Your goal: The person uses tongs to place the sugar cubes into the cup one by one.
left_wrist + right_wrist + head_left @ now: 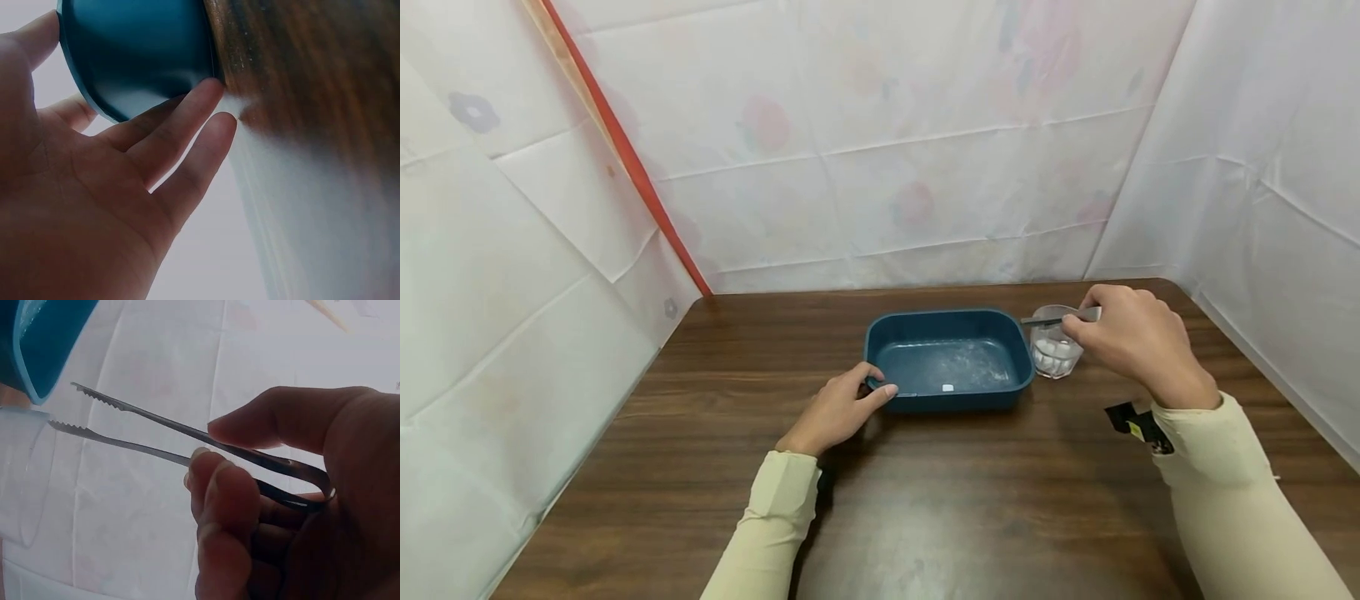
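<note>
A deep blue rectangular dish (951,402) sits on the table, with one small white piece (947,387) on its floor near the front wall. My left hand (842,407) grips the dish's left front corner. In the left wrist view its thumb is at the dish's rim (75,75) and the fingers lie along the outer wall. Small metal tongs (156,425) with toothed tips are pinched between the thumb and fingers of my right hand (1138,337). Their tips stand apart, nothing between them, by the rim of a clear glass (1056,367) holding several whitish cubes.
The glass stands close against the dish's right side on a brown wood-grain table (700,467). White patterned sheeting (880,150) hangs behind the table and along both sides. A red strip (625,150) runs down the back left corner.
</note>
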Demonstrator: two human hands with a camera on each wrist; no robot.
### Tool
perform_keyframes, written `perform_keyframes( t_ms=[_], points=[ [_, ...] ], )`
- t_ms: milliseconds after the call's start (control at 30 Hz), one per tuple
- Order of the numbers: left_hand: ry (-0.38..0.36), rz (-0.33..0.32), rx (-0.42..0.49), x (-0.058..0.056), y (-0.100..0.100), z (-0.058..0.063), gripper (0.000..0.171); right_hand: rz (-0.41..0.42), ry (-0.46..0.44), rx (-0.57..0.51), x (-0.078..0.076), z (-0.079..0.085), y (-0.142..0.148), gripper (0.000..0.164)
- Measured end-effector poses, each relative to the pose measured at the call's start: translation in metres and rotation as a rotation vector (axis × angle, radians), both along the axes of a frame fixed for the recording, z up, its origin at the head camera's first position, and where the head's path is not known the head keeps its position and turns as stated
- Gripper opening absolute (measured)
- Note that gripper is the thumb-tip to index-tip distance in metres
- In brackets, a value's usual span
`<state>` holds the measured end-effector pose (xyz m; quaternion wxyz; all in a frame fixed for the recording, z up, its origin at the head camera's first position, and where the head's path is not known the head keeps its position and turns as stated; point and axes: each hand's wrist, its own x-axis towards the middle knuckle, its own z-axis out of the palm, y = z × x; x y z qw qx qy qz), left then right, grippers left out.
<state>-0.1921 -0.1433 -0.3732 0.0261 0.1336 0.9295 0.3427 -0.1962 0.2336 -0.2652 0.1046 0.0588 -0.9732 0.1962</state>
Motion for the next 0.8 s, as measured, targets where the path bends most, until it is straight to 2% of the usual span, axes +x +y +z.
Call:
perform_keyframes(
  t_ms=[200, 367, 667, 800],
  points=[
    [-0.004, -0.008, 0.01, 0.0, -0.001, 0.001, 0.044, -0.014, 0.09, -0.021, 0.004, 0.001, -0.003, 0.03],
    [-0.009, -0.004, 0.019, 0.0, -0.002, 0.001, 0.043, 0.031, 0.153, -0.069, 0.006, -0.002, -0.012, 0.023],
    [-0.013, -0.003, 0.031, 0.0, -0.003, 0.001, 0.046, 0.149, 0.093, -0.052, 0.004, -0.006, -0.025, 0.021],
    [-0.018, -0.016, 0.034, -0.002, -0.003, 0.001, 0.049, 0.175, 0.066, -0.039, 0.004, -0.009, -0.025, 0.02]
  ],
)
